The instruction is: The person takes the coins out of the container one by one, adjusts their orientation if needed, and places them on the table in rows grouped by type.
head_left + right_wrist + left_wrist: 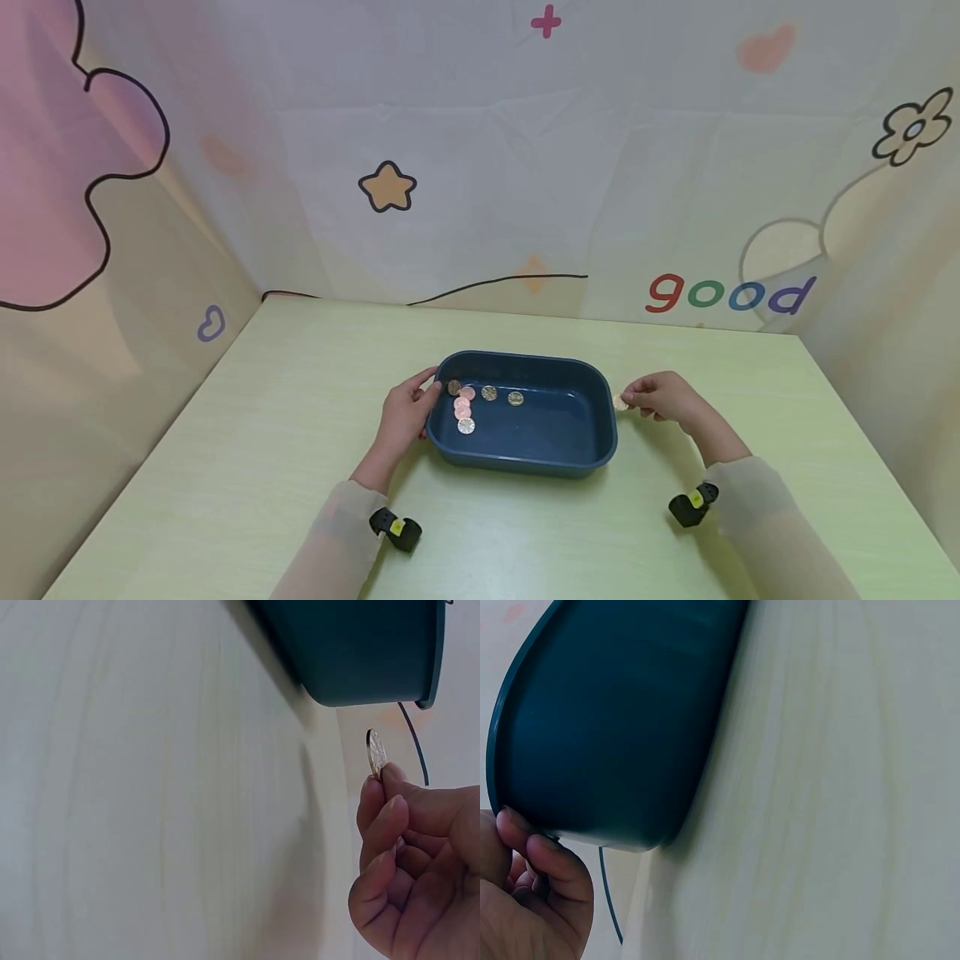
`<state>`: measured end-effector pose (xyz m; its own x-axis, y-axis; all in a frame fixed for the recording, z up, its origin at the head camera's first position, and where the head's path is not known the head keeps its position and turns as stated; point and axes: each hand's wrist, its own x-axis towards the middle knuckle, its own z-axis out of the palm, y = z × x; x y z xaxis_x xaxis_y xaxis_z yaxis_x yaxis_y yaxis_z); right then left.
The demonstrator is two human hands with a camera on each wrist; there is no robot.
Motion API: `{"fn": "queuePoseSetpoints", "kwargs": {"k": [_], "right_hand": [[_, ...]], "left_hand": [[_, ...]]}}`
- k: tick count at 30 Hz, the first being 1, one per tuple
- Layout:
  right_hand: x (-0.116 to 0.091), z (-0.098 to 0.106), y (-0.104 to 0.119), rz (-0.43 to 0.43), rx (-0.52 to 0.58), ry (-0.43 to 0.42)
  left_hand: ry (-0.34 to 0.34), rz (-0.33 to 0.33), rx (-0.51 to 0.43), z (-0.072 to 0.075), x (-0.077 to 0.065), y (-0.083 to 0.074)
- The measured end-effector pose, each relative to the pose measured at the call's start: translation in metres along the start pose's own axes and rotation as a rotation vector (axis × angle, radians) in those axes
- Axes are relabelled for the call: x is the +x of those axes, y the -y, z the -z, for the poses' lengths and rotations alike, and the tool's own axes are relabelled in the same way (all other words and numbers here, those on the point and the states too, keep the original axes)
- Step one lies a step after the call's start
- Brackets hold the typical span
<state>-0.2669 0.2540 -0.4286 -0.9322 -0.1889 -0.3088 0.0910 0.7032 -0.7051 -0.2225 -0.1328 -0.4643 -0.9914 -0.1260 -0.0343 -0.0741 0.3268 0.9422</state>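
A dark blue rectangular plastic tray point(525, 462) stands on the table with several coins in its left part. Pinkish coins point(462, 408) lie in a row there, a silvery coin point(466, 426) in front of them, and gold-toned coins point(489, 392) along the far side. At the tray's left end my left hand point(407, 412) grips the rim, its thumb on top; curled fingers point(559, 866) show against the end wall in the left wrist view. Just outside the right end, my right hand point(663, 396) pinches a gold-toned coin point(376, 754) between thumb and fingertips, above the table.
The pale wood-grain table point(285, 467) spreads around the tray. Behind it hangs a printed cloth backdrop point(480, 208), with cloth at both sides too. A small black device point(397, 531) is strapped at the left wrist, another black device point(692, 505) at the right.
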Motion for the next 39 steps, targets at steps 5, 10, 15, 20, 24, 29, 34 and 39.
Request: {"fn": "queuePoseSetpoints", "kwargs": {"k": [5, 10, 15, 20, 24, 29, 34, 39], "right_hand": [[0.002, -0.001, -0.004, -0.016, -0.008, 0.005], [0.005, -0.001, -0.007, -0.025, -0.02, 0.015], [0.007, -0.001, -0.012, -0.034, -0.048, 0.017], [0.01, -0.002, -0.015, -0.04, -0.081, 0.005], [0.011, -0.003, -0.014, -0.033, -0.119, -0.002], [0.012, -0.002, -0.012, -0.035, -0.178, -0.032], [0.015, 0.0, -0.011, -0.058, -0.205, -0.036], [0.016, 0.001, -0.013, -0.078, -0.203, -0.038]], "left_hand": [[-0.002, 0.002, 0.006, -0.001, -0.001, 0.0], [-0.004, 0.004, 0.007, -0.001, -0.001, 0.0], [-0.002, 0.005, 0.01, -0.001, -0.001, 0.001], [0.0, 0.01, 0.006, 0.0, -0.002, 0.001], [0.001, 0.022, 0.002, 0.0, -0.002, 0.0], [0.008, 0.02, 0.006, 0.0, 0.0, -0.001], [0.004, 0.022, 0.008, 0.001, 0.0, -0.002], [0.003, 0.024, 0.011, 0.0, 0.0, -0.002]]}}
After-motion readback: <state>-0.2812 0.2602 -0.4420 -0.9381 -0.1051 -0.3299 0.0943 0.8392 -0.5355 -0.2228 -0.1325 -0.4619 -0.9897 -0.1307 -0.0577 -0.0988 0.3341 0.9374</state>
